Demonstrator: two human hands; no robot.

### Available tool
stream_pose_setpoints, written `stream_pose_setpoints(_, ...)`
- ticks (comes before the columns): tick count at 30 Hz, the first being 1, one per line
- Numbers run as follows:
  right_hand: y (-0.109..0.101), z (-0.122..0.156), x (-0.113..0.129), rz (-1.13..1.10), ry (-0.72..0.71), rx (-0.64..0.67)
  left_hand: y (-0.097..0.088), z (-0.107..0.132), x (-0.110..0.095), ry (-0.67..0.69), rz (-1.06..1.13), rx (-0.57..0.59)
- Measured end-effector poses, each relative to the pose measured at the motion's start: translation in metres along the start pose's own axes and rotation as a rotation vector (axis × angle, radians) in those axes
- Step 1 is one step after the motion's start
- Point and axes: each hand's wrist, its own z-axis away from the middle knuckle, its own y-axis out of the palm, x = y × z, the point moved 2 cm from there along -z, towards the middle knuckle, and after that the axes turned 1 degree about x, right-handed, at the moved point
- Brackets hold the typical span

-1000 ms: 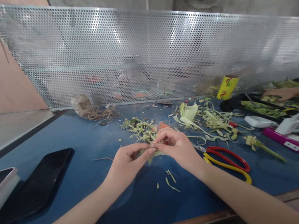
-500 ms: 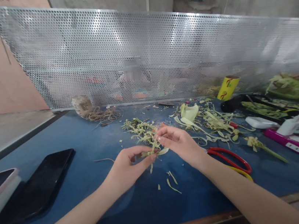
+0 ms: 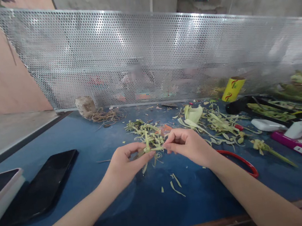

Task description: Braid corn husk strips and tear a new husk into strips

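From where I stand, the left hand [image 3: 126,163] has its grip pinching a pale green sprig [image 3: 147,148] over the bench [image 3: 148,212], presumably to steady it. The right hand [image 3: 187,145] has its grip closed at the sprig's three-o'clock end — on the tip, it seems — likely so the hands can pull against each other. Green bits [image 3: 140,125] lie beyond, at twelve o'clock; a red handle loop [image 3: 252,168] rests toward four o'clock — probably for easy reach.
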Motion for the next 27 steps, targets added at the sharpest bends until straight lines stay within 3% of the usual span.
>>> stream_pose_setpoints(8, -0.004, 0.001, 0.002, 0.112, -0.061, 0.154, 0.000, -0.001, -0.003, 0.062, -0.029, 0.100)
stream_pose_setpoints(13, 0.007, 0.000, -0.003, 0.174, -0.129, 0.101, 0.004, 0.003, -0.007, 0.075, 0.032, 0.192)
stream_pose_setpoints(17, 0.014, -0.001, -0.006, 0.158, -0.140, 0.024, 0.007, 0.004, -0.004, -0.027, 0.107, 0.162)
stream_pose_setpoints(20, 0.018, 0.001, -0.004, 0.140, -0.117, -0.002, 0.006, 0.004, -0.003, -0.033, 0.018, 0.145)
stream_pose_setpoints(27, 0.025, 0.003, 0.001, 0.058, -0.121, 0.087, 0.007, 0.007, -0.005, 0.012, -0.056, 0.135)
